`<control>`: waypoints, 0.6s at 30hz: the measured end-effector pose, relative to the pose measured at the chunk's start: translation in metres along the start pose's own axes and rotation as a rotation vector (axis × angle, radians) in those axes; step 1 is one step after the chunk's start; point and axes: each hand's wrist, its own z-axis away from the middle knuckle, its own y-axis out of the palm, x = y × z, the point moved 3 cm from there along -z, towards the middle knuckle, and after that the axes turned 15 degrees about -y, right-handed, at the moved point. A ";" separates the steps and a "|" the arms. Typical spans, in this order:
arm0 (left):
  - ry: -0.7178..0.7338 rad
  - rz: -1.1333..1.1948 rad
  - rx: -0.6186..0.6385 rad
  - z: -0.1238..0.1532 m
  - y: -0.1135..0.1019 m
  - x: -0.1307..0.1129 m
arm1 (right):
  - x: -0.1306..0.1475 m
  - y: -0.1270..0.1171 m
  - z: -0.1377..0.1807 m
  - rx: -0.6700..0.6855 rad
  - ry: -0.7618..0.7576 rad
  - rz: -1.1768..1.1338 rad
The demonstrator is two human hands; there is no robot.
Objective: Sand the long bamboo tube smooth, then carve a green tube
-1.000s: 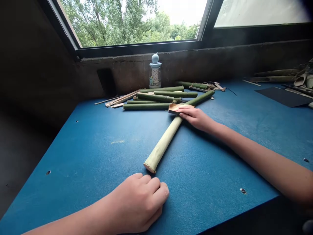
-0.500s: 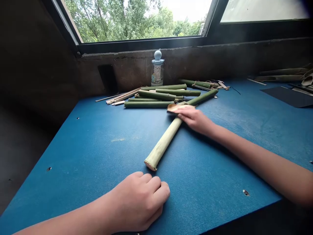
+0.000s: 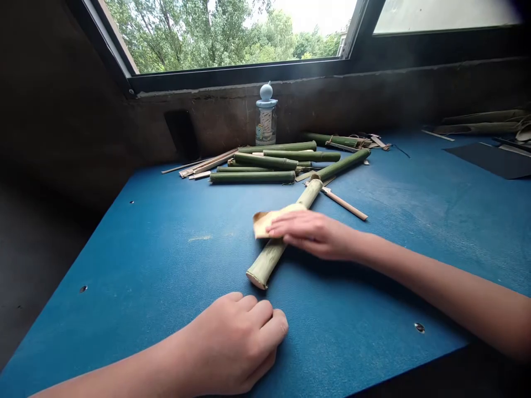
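Note:
A pale, scraped bamboo tube (image 3: 269,260) lies slantwise on the blue table, its cut end facing me. My right hand (image 3: 307,232) presses a curled, tan sheet of sandpaper (image 3: 263,223) across the tube's middle; the fingers lie over the sheet and the hand is slightly blurred. My left hand (image 3: 244,342) rests on the table as a closed fist just in front of the tube's near end, apart from it. Nothing shows in the fist, though its palm side is hidden. The tube's far end meets a green bamboo piece (image 3: 344,164).
Several green bamboo tubes (image 3: 253,177) and thin strips (image 3: 213,162) lie at the back. Behind them stands a jar with a blue lid (image 3: 266,119). A thin stick (image 3: 346,204) lies right of the tube. A dark sheet (image 3: 487,159) is at the far right.
My right hand has slid the sandpaper along the tube toward me, uncovering the tube's far end and the thin stick. My left fist has stayed in place.

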 end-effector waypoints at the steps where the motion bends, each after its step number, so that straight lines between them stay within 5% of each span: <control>1: -0.001 0.001 0.003 0.000 0.000 0.000 | -0.017 -0.009 0.008 -0.026 0.102 0.070; 4: -0.002 0.000 0.011 -0.001 -0.001 0.000 | -0.060 -0.038 0.034 -0.119 0.360 0.245; 7: 0.078 -0.025 -0.053 0.003 -0.007 -0.003 | -0.072 -0.047 0.046 -0.156 0.446 0.307; 11: 0.253 -0.140 -0.269 0.013 -0.016 -0.011 | -0.038 -0.023 0.026 -0.080 0.308 0.219; 15: 0.038 -0.142 -0.331 0.010 -0.013 -0.003 | 0.007 0.007 -0.001 0.021 0.063 0.011; 18: -0.080 -0.079 -0.279 0.004 -0.007 0.004 | 0.000 0.004 0.001 -0.008 0.039 0.016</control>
